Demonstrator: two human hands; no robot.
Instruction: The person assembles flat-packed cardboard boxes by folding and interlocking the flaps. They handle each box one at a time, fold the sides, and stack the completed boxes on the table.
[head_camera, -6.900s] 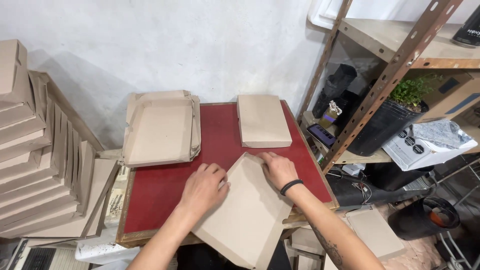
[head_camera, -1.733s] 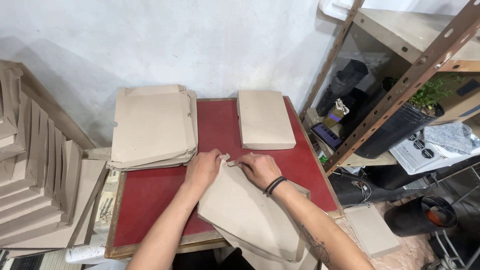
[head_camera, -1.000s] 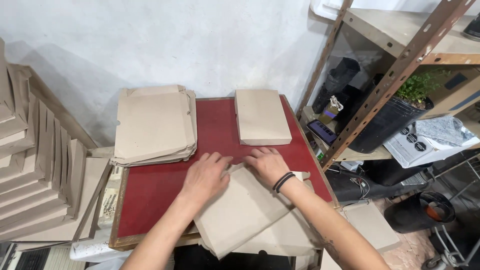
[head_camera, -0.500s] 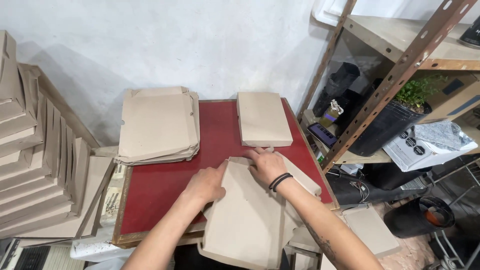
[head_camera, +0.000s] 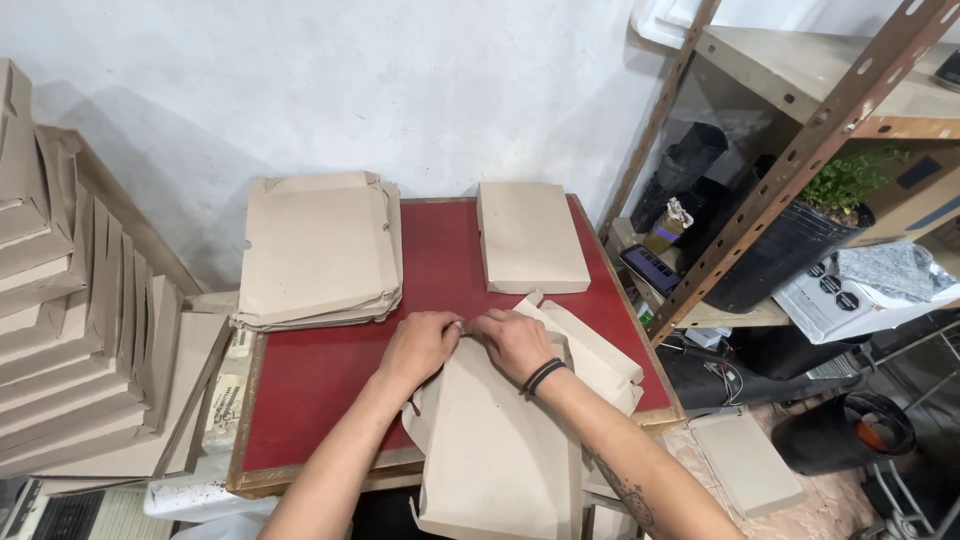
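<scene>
The left hand and right hand are pressed together, fingers curled and pinching the top edge of a flat cardboard box blank, apparently so that a flap can be folded against firm support. The blank lies on the red table, its lower end overhanging the near edge. Unfolded blanks are stacked at the far left, a finished flat box at the far right, both within reach. More boxes are stood against the wall.
</scene>
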